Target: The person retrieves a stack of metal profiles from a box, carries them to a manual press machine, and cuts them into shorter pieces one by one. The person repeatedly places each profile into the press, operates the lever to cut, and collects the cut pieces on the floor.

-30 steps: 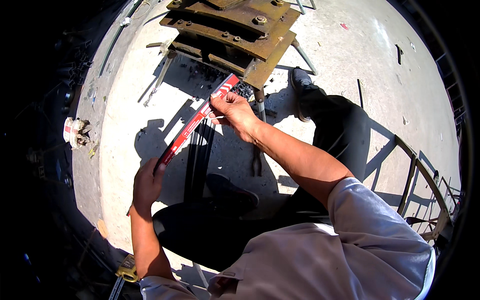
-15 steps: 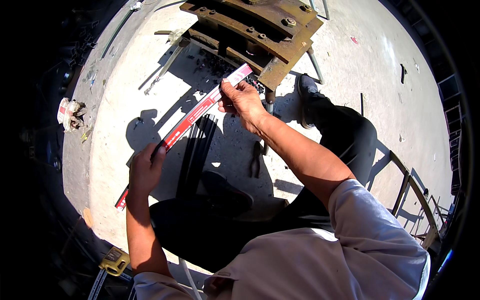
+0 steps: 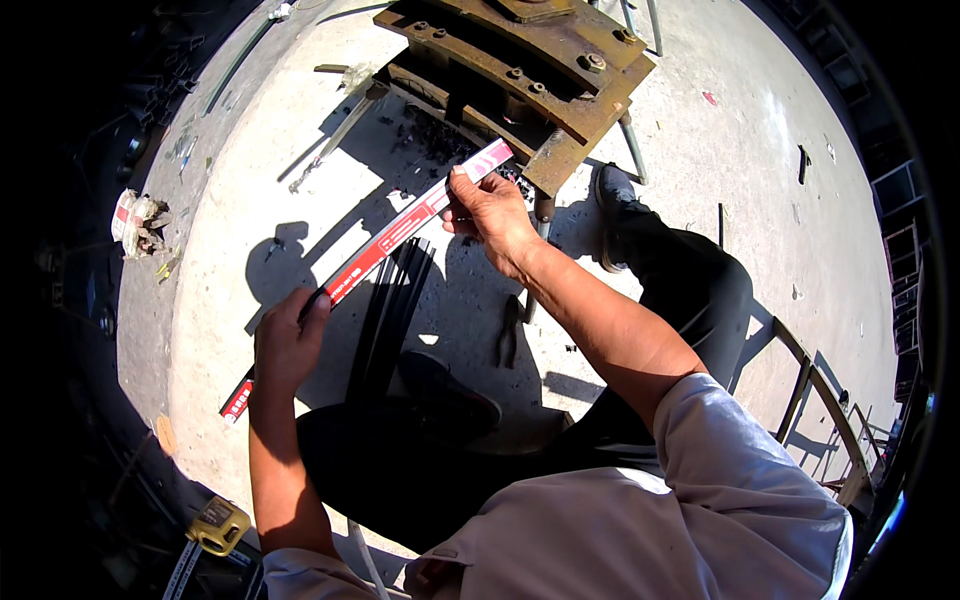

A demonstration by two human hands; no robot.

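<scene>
A long, narrow profile strip (image 3: 385,243) covered in red and white printed film runs slantwise between my hands. My left hand (image 3: 287,342) is closed around its lower part, with the dark lower end sticking out past the wrist. Near the upper end, my right hand (image 3: 493,218) pinches the strip between thumb and fingers. That end lies close to the front edge of a rusty steel punching press or jig (image 3: 552,163) with bolted plates. Several black profile strips (image 3: 392,325) lie on the floor below the held one.
Pliers (image 3: 508,330) rest on the concrete by my foot. Dark scraps (image 3: 430,135) are scattered under the rusty stand. A yellow tool (image 3: 218,526) sits at lower left, a crumpled bag (image 3: 138,222) at far left. A curved metal frame (image 3: 828,392) stands at right.
The strip and both hands keep nearly the same pose and grip. The whole view has shifted slightly, with the rusty stand now a little lower and farther right.
</scene>
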